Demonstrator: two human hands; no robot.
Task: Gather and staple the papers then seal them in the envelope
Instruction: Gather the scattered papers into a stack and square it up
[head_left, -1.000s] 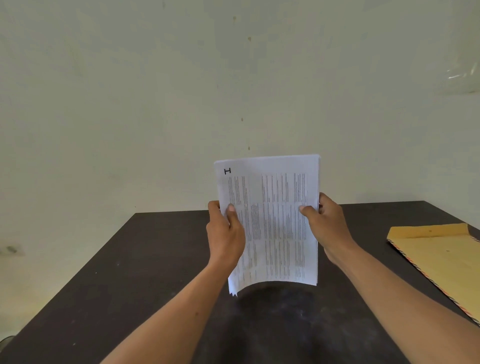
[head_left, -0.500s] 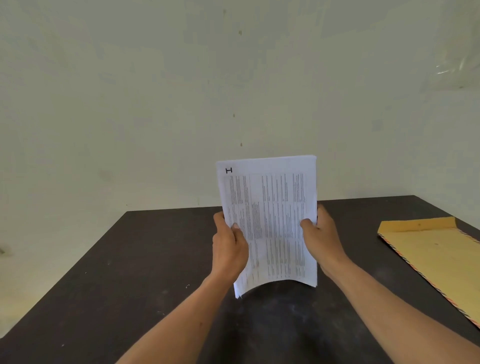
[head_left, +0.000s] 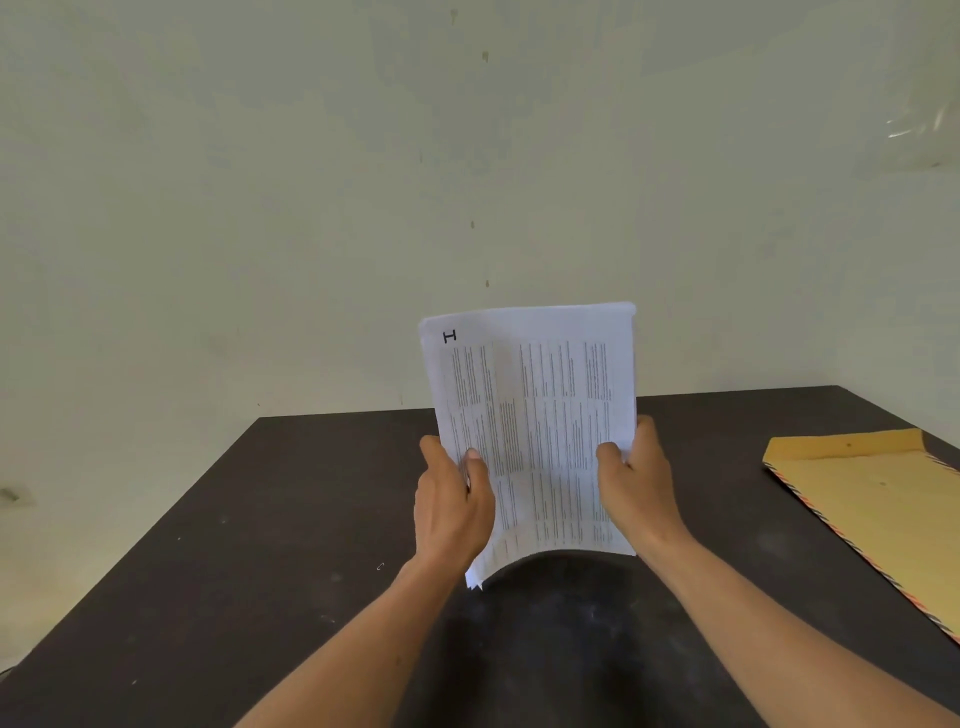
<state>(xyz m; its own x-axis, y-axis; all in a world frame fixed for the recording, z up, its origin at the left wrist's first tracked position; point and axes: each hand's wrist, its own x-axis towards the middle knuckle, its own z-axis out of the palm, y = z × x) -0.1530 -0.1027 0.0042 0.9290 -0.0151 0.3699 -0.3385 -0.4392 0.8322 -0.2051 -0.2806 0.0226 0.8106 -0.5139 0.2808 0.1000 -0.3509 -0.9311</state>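
Dark bench (head_left: 260, 519) carries the envelope (head_left: 872, 509), well right of the papers (head_left: 535, 415), nearer our right hand (head_left: 636, 483). We hold the papers upright, long axis vertical, both hands closed on their side edges, left hand (head_left: 452, 499) opposite.

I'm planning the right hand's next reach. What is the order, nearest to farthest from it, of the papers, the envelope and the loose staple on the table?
1. Papers: gripped by the right hand.
2. Envelope: flat, at the table's right side.
3. Loose staple: beyond the left hand.
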